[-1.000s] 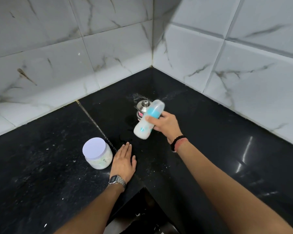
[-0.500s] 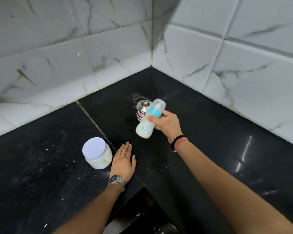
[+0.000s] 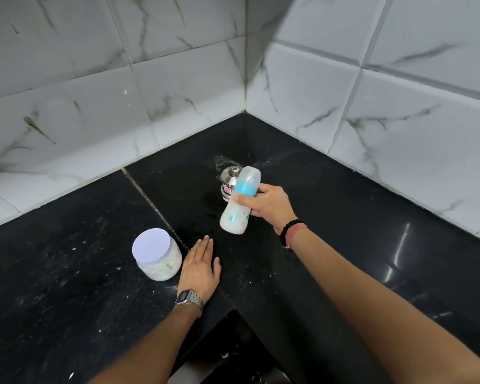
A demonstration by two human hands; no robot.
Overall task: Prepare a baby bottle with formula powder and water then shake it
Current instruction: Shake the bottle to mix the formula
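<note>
Head view: right hand [image 3: 269,205] grips the capped baby bottle [image 3: 239,202] above a black counter [image 3: 67,300], tilted, cap toward the tiled corner.

Its fingers curl round the bottle's middle, just in front of a steel flask [image 3: 227,180]. The left hand [image 3: 200,268] lies flat, fingers straight, near the counter's front edge, just beside the formula jar [image 3: 157,253]. Bare counter spreads right of the bottle.
</note>
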